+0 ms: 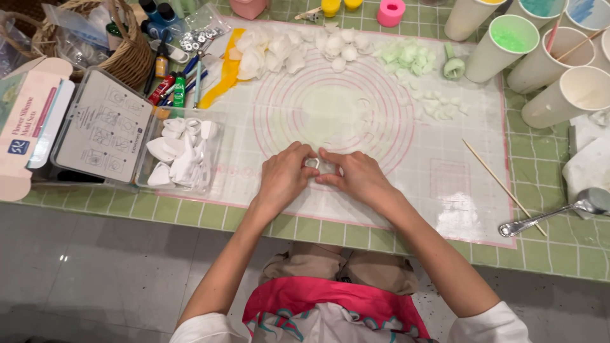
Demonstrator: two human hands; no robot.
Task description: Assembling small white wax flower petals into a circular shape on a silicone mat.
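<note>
At the near centre of the white baking mat (445, 127), the left hand (283, 179) and right hand (357, 180) are meeting fingertip to fingertip, both pinching a small white cutter piece (316, 164). The fingers are covering most of it, so its shape is hard to make out.

At nine o'clock from the hands, a clear plastic box of white cutters (183, 152) is sitting on the mat's left edge, with a lidded flat case (105, 126) beside it and an opened pink carton (28, 121) partly cut off by the frame. At ten o'clock a wicker basket (124, 54) is standing, its contents unclear. At twelve o'clock white petal shapes (298, 47) are lying in a cluster, and pale green pieces (406, 57) at one o'clock. At two o'clock several paper cups (553, 63) are standing, some cut off at the top edge. At three o'clock a thin wooden stick (502, 185) is lying aslant, and a metal spoon (559, 216) is resting on the green tiled table (559, 254).
</note>
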